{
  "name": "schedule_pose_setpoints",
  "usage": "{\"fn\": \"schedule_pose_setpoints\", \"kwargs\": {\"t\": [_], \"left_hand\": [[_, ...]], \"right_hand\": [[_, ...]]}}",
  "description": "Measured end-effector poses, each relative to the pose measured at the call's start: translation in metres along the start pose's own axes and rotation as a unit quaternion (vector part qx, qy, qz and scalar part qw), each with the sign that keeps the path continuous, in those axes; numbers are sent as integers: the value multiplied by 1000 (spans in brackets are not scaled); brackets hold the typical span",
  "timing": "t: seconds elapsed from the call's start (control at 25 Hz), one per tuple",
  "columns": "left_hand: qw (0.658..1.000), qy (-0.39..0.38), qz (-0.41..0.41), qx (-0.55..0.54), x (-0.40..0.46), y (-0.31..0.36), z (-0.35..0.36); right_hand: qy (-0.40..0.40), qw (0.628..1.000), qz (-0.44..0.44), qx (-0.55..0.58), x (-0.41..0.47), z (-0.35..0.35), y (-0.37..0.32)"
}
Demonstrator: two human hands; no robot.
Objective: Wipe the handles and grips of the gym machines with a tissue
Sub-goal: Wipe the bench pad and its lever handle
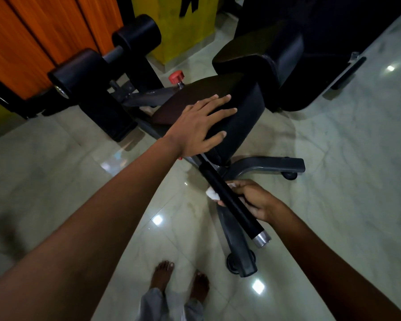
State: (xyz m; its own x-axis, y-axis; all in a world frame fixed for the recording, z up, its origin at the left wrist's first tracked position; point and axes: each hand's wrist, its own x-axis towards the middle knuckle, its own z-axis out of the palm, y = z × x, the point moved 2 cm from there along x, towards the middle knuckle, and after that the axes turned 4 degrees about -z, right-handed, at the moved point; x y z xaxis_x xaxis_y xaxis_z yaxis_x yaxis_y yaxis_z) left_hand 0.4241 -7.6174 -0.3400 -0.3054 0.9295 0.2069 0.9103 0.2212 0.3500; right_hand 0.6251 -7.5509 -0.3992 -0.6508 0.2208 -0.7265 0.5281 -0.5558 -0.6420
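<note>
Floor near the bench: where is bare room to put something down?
Bare tiles lie left of the left hand, below the foam rollers, and right of the handle, beyond the base legs. It is crowded under the seat pad, around the right hand.

Black handle (pixel 232 200) with silver cap (pixel 262 238), white tissue (pixel 212 194), red knob (pixel 176 76), orange wall (pixel 33 38).

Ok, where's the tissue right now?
In the head view, the tissue is lower centre-right, wrapped round the black handle bar below the seat pad, gripped by the right hand.
</note>
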Motion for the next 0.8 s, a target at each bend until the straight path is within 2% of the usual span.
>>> {"fn": "schedule_pose_setpoints", "kwargs": {"t": [0.16,0.36,0.52,0.64,0.72,0.8], "left_hand": [[1000,0,1,1,0,0,1],[1000,1,5,0,0,0,1],[1000,2,5,-1,0,0,0],[1000,2,2,1,0,0,1],[1000,0,2,3,0,-1,1],[1000,-2,2,3,0,0,2]], "right_hand": [[-102,994,11,-42,-21,-26,12],[-136,983,59,-111,-47,-43,4],[14,991,-58,-123,-39,-26,-12],[113,948,-177,-241,-43,-10,-7],[140,915,-247,-286,-60,-9,6],[142,899,-296,-290,-76,-14,14]]}}
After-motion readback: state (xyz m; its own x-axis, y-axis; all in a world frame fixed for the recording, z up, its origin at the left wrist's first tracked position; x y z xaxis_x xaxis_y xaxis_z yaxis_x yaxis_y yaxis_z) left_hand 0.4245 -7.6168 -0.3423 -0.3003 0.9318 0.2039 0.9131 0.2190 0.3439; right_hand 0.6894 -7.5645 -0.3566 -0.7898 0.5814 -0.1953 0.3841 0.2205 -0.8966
